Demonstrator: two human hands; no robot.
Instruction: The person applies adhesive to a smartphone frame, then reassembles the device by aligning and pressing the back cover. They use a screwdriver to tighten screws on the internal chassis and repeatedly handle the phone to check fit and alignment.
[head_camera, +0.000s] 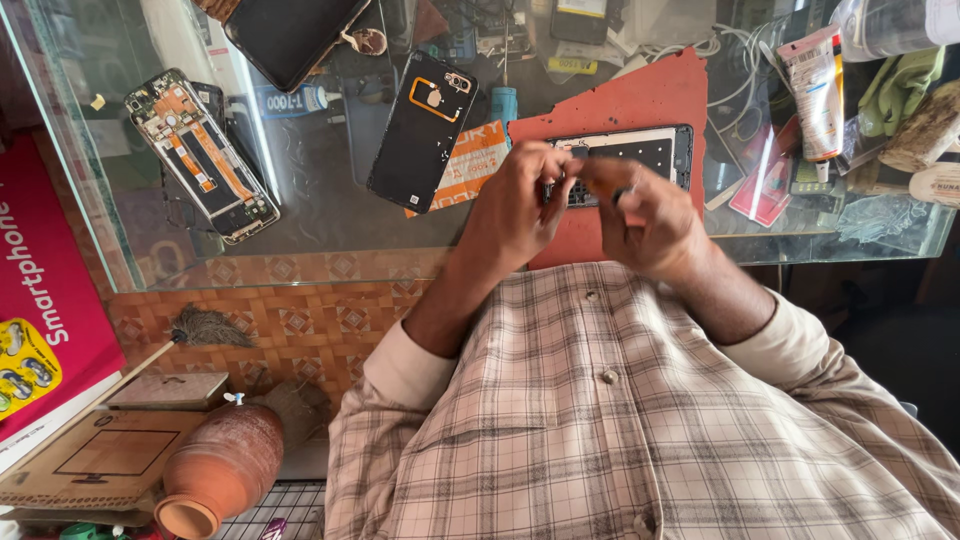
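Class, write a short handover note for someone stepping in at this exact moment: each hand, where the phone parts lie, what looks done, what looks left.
Left hand and right hand meet over the phone frame on the red mat, pinching something too small to make out.
Black back cover lies off, on the glass counter; an opened phone lies further left.
Done: cover removed.
Left: frame still open, cover not refitted.

Glass worktop (330, 225), see-through, shelf clutter visible below. On it: opened phone (201, 154) w/ circuit boards showing, far left; dark tablet (292, 30) at the back edge; black phone back cover (423, 131) mid, lying partly over an orange card (474, 162); red mat (640, 105) w/ a phone frame (640, 150) on it; white tube (815, 92) & green cloth (900, 85) at right.
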